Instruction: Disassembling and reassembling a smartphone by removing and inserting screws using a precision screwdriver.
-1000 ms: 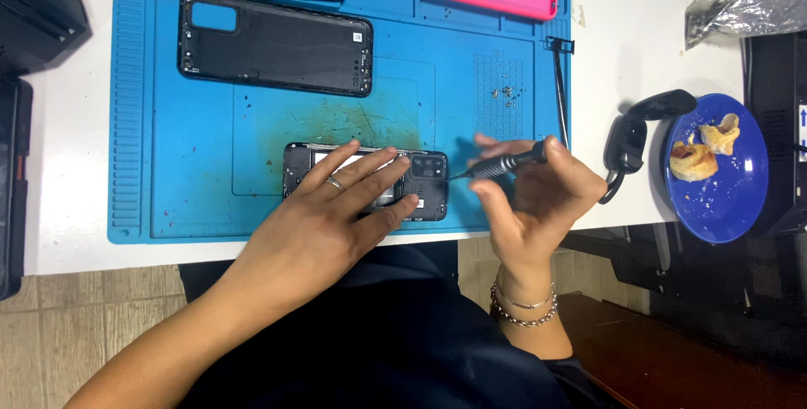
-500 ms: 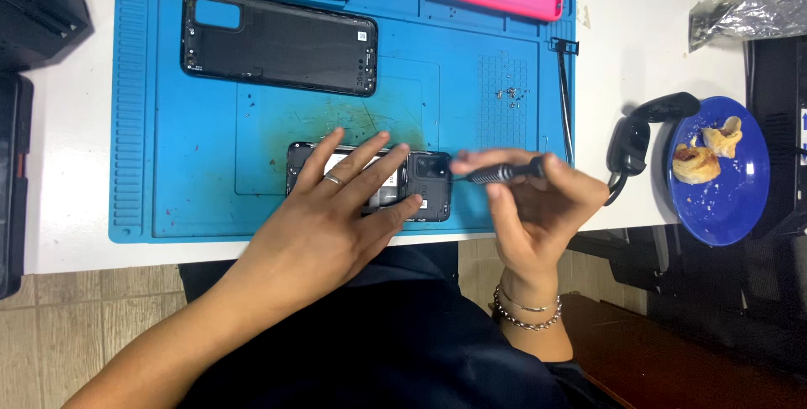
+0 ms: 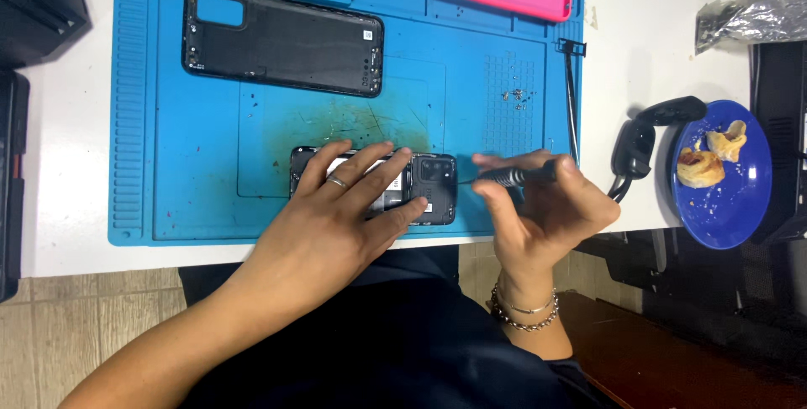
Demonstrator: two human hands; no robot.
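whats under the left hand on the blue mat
The left hand lies flat on an opened black phone, whose camera end shows. Its middle is hidden by the fingers.

White table (image 3: 67, 207); blue mat (image 3: 202, 199); blue plate (image 3: 740, 207); perhaps charger (image 3: 643, 136).

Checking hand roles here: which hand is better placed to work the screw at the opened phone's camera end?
Right, probably. The right hand already has the screwdriver in its grip, tip at the opened phone. The left hand lies flat across it, steadying.
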